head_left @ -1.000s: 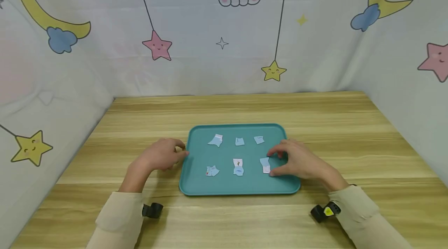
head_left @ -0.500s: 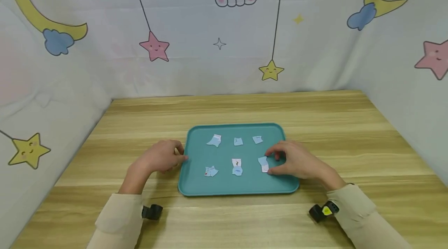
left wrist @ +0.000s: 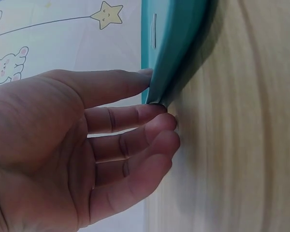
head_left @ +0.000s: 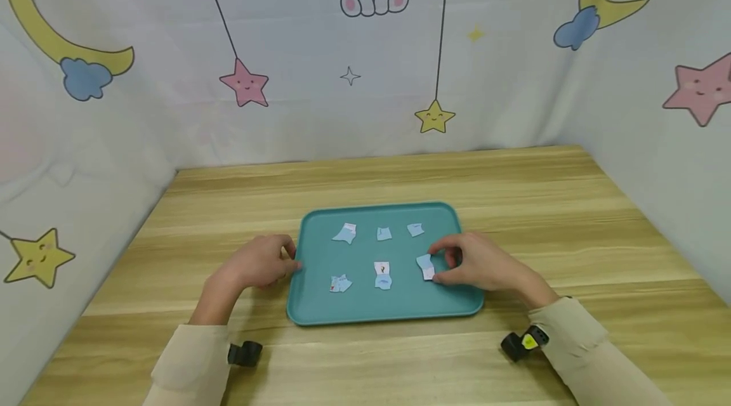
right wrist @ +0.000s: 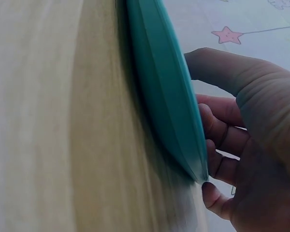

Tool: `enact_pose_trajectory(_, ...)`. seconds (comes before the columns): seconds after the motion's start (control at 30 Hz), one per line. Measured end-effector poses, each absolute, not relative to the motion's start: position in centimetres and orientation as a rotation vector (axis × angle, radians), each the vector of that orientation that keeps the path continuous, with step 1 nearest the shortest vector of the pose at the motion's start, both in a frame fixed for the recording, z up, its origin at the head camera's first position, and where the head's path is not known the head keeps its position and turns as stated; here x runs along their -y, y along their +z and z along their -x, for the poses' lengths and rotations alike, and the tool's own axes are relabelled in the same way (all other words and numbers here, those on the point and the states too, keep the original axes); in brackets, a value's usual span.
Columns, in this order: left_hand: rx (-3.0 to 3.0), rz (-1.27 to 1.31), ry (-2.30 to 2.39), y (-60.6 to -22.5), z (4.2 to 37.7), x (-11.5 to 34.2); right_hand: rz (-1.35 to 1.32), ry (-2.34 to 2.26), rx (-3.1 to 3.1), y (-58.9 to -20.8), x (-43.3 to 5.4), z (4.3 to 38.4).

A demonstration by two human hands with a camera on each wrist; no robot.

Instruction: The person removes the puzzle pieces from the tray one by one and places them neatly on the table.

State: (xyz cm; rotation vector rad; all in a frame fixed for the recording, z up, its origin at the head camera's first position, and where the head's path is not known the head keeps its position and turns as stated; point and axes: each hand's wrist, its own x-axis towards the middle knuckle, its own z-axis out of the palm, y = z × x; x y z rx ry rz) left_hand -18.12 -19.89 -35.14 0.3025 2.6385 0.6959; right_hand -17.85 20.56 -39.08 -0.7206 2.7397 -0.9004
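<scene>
In the head view a teal tray (head_left: 337, 311) lies on the wooden table, bearing several torn scraps of light-blue and white paper in two rows. My left hand (head_left: 259, 263) is at the tray's left rim; in the left wrist view its thumb (left wrist: 121, 87) lies on the rim and the forefinger meets the outer side below. Over the tray's right side, my right hand (head_left: 480, 260) pinches a paper scrap (head_left: 425, 266) with thumb and forefinger at its right-hand corners. The other right fingers curl inward. The right wrist view hides this scrap behind the tray's side.
Left of that scrap lie a middle scrap (head_left: 382, 275) and a jagged one (head_left: 341, 283). Along the back row are three more, including a pointed scrap (head_left: 345, 233). A white printed cloth (head_left: 308, 133) hangs behind the table (head_left: 365, 361).
The head view has shifted slightly, so tray and table appear a little lower and further left. Both hands keep their places at the tray, and the scraps keep their layout.
</scene>
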Motion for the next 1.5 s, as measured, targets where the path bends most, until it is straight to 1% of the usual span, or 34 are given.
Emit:
enact_pose_trajectory(1.3, -2.633, -0.249, 0.666, -35.9, 17.7, 19.8, 0.551, -1.107, -2.727, -38.3, -23.2, 18.6)
enact_pose_trajectory(1.5, -2.632, -0.243, 0.664, -35.9, 17.8, 20.0, 0.465, -1.148, -2.723, -38.4, -24.4, 18.8)
